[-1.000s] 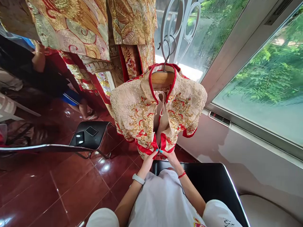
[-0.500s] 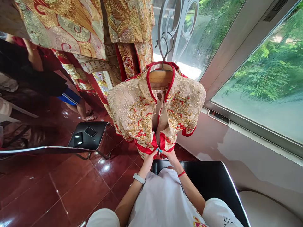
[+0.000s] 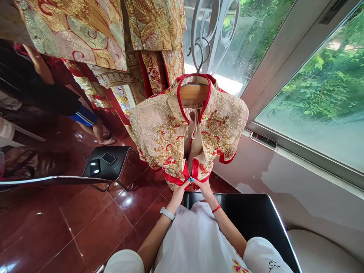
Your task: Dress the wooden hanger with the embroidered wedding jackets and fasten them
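Barely anything has moved: the left hand and right hand still pinch the jacket at its hem, seemingly keeping the edges aligned; above them, the hanger bears its weight.

A wooden hanger carries the jacket, its metal hook up at the pale grille. On the black seat lie a phone and, just beside it, a dark, shiny item. The seat's metal legs stand on red floor tiles. A slim device lies on the sill.
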`<state>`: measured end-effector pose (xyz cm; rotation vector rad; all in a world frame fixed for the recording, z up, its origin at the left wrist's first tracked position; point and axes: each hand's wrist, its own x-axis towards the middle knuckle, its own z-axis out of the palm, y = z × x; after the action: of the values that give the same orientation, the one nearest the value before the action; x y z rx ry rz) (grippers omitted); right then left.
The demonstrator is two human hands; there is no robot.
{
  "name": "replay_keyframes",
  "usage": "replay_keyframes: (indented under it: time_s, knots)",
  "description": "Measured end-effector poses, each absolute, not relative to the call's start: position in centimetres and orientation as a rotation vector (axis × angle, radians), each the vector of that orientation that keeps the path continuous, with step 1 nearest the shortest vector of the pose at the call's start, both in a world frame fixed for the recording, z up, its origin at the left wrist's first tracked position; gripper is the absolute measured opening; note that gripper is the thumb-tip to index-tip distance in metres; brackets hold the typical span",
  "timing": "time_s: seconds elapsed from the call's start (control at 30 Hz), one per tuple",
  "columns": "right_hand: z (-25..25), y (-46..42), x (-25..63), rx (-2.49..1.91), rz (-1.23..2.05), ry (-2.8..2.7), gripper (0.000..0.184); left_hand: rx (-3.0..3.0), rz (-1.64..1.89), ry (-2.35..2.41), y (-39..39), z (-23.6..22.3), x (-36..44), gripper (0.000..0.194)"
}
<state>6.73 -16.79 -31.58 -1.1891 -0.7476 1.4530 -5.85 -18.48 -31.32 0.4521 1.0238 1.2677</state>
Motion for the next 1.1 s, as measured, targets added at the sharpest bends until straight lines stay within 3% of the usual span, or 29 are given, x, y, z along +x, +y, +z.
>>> replay_keyframes:
  time_s: [0.5,1.1]
  knots:
    - [-35.1,-16.4,5.4,-1.128,1.511,-0.699,0.051,0.583,1.248,1.171,-18.1,-34.9,-6.8,0.035]
    - [-36.4,-15.9,4.4,-1.114,1.502,-0.587,0.05,0.416,1.255,1.119,-17.8,-37.2,-7.3,0.038]
